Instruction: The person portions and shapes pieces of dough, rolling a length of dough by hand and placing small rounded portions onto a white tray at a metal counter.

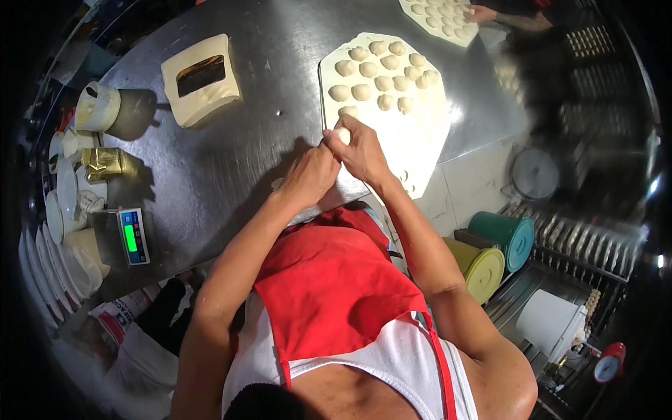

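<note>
Dough ball (343, 134) in the right hand (362, 152), fingers curled round it, over the left edge of the white board (427, 150)! Left hand (315, 175) pressed up close, knuckles up, can't tell what it grips; dough pieces (383, 83) cluster just beyond.

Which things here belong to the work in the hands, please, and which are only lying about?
Seem part of the work:
- dough in the right hand
- left hand, close against the right
- dough balls on the near white board

Seem only lying about:
- gold packet
- yellow bin
- green bin
</note>
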Demonstrator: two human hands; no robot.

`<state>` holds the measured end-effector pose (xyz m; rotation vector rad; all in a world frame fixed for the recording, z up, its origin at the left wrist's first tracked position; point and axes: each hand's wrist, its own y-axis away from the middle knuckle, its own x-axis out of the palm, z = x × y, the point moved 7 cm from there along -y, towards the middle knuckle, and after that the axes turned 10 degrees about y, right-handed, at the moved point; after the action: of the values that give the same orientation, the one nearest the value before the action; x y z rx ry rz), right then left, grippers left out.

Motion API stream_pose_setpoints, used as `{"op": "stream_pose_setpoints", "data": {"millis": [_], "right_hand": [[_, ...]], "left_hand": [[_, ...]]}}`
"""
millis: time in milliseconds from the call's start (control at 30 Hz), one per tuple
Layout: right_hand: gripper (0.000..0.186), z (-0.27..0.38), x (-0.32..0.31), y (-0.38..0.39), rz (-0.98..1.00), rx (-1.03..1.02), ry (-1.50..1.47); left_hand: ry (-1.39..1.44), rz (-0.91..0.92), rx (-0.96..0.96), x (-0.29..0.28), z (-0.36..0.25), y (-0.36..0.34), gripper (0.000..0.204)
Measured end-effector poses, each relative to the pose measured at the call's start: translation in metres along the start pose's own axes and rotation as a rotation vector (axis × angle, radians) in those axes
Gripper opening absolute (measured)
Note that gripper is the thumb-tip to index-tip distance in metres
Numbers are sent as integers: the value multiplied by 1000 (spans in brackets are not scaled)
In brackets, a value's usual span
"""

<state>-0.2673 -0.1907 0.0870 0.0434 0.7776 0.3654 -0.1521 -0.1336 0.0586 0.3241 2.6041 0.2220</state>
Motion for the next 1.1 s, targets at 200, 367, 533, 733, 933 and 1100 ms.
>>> {"op": "stream_pose_setpoints", "data": {"millis": [200, 367, 533, 733, 933, 1100], "right_hand": [[22, 22, 8, 34, 78, -254, -203], [46, -93, -24, -16, -30, -152, 59], [32, -117, -41, -44, -86, -178, 220], [29, -84, -28, -36, -47, -210, 197], [22, 4, 15, -6, 295, -313, -268], [35, -5, 16, -18, 166, -109, -41]], "left_hand": [[-3, -12, -4, 28, 49, -44, 30], [124, -82, -130, 38, 64, -57, 35], [221, -120, -196, 27, 34, -29, 54], [197, -237, -105, 18, 35, -3, 63], [230, -121, -107, -7, 30, 10, 55], [231, -72, 101, -10, 38, 11, 31]]}}
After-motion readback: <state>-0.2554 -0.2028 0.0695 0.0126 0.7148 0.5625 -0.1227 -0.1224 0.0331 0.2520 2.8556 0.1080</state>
